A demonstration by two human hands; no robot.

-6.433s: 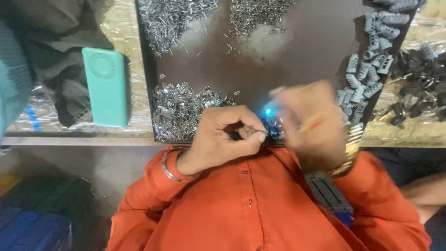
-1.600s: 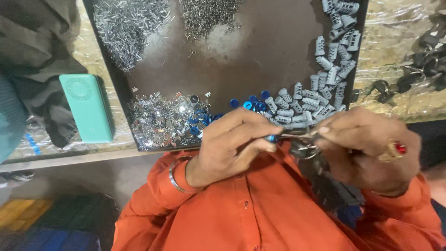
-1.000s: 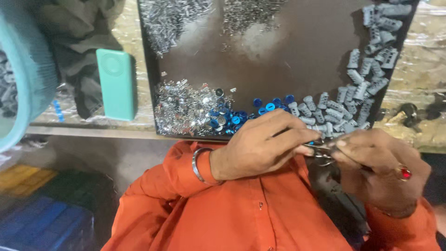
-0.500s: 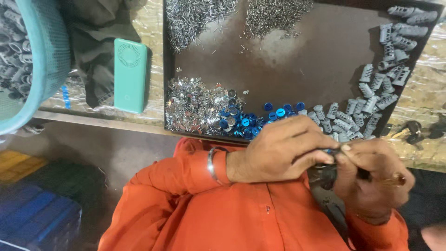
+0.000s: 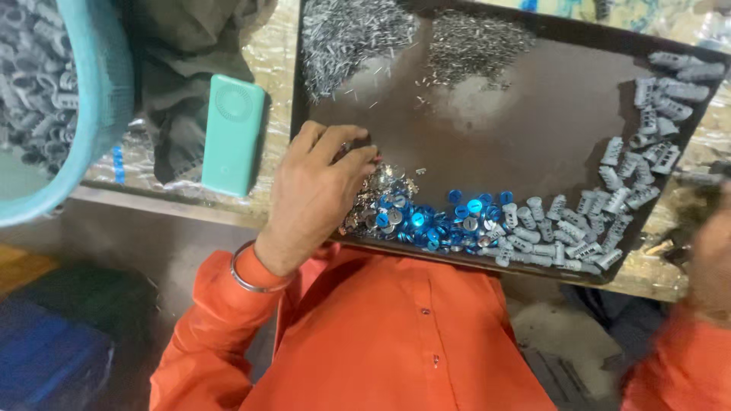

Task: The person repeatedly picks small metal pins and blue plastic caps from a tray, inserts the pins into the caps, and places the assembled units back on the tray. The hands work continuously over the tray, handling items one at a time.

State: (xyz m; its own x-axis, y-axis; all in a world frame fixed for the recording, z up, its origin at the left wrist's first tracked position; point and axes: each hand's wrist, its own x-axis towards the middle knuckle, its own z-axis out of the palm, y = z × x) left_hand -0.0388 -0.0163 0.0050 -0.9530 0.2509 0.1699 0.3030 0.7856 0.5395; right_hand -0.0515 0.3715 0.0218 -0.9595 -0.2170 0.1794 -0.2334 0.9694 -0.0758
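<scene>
My left hand (image 5: 316, 194) reaches over the near left corner of a dark brown tray (image 5: 533, 137). Its spread fingertips rest on a heap of small silver metal pieces (image 5: 384, 186); I see nothing gripped. Shiny blue discs (image 5: 449, 221) lie next to that heap along the near rim. Grey ribbed plastic parts (image 5: 647, 152) run down the tray's right side. My right hand (image 5: 712, 255) is blurred at the right edge of the view, off the tray, with something dark by its fingers; its grip is unclear.
Two piles of thin metal pins (image 5: 350, 30) lie at the tray's far end. A teal rectangular device (image 5: 232, 133) and a dark cloth (image 5: 183, 53) lie left of the tray. A teal basket (image 5: 103, 106) of grey parts stands far left. A blue crate (image 5: 46, 358) is below.
My hands were together at my chest, working on a small part. They have separated: the left reached forward onto the silver pieces, the right swung out to the right edge.
</scene>
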